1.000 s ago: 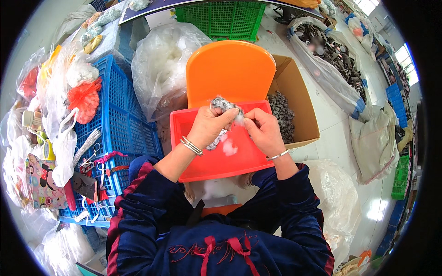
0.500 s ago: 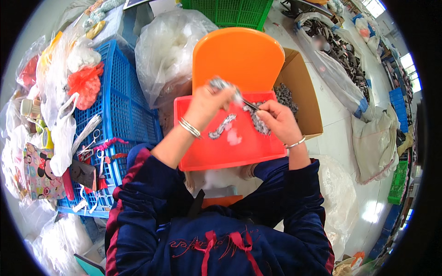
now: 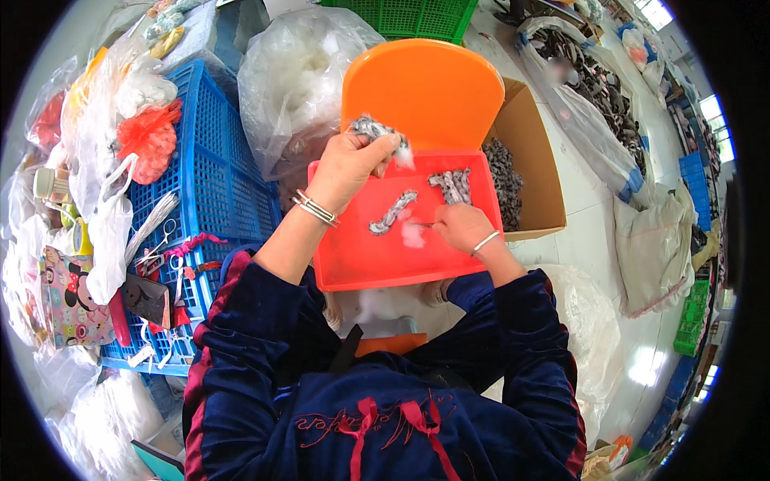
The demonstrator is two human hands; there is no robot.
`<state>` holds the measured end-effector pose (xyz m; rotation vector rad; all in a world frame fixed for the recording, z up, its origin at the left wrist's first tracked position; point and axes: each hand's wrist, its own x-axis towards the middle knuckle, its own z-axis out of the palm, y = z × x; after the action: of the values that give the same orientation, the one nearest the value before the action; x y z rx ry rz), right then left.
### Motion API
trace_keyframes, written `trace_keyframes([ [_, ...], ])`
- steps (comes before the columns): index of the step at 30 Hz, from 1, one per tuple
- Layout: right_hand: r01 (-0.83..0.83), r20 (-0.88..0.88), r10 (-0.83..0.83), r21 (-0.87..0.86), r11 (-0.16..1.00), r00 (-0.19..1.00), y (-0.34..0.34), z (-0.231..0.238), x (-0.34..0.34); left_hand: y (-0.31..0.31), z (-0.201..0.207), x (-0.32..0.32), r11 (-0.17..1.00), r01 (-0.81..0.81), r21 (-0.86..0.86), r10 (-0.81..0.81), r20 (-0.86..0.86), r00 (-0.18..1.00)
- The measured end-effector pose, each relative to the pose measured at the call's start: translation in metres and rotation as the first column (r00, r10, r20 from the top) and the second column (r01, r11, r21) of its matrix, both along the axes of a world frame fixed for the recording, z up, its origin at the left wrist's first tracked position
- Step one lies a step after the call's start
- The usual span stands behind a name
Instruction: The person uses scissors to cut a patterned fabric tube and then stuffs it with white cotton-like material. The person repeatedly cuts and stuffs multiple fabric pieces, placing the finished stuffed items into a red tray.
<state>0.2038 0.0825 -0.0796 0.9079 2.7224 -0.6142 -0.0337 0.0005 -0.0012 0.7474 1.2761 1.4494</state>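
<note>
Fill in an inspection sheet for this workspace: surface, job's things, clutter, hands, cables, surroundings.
Surface: red tray; its support is mostly hidden.
Job's things: loose grey fuzzy strip, grey cluster and white fluff in the tray.
Clutter: red bag, white plastic bag and patterned pouch by blue crate.
Hands: left hand pinches a grey fuzzy piece with fluff protruding; right hand holds a thin dark tool, mostly hidden.
Cables: nothing seen.
Surroundings: orange backrest ahead, cardboard box right, clear bag of white stuffing left.

The left hand (image 3: 353, 164) pinches a grey furry piece (image 3: 370, 128) over the red tray's (image 3: 361, 264) far edge; the right hand (image 3: 465, 228), near its right edge, grips a thin tool (image 3: 427, 224).
</note>
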Motion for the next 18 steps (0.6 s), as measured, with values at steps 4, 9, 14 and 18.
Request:
trace_keyframes([
  [4, 0.082, -0.419, -0.211, -0.305, 0.949, 0.883, 0.005, 0.061, 0.001, -0.003, 0.006, 0.006, 0.998, 0.064, 0.027, -0.062, -0.040, 0.997],
  [9, 0.101, -0.609, -0.337, -0.388, 0.916, 0.718, -0.004, 0.093, 0.004, -0.003, 0.002, 0.013, 0.991, 0.130, -0.012, -0.131, -0.062, 0.989],
  [14, 0.097, -0.660, -0.310, -0.339, 0.936, 0.684, -0.007, 0.097, 0.003, -0.003, 0.002, 0.014, 0.993, 0.099, 0.066, -0.096, -0.046, 0.994],
  [18, 0.105, -0.695, -0.308, -0.320, 0.942, 0.650, -0.009, 0.097, 0.003, -0.001, 0.004, 0.013, 0.992, 0.106, 0.068, -0.101, -0.064, 0.993],
])
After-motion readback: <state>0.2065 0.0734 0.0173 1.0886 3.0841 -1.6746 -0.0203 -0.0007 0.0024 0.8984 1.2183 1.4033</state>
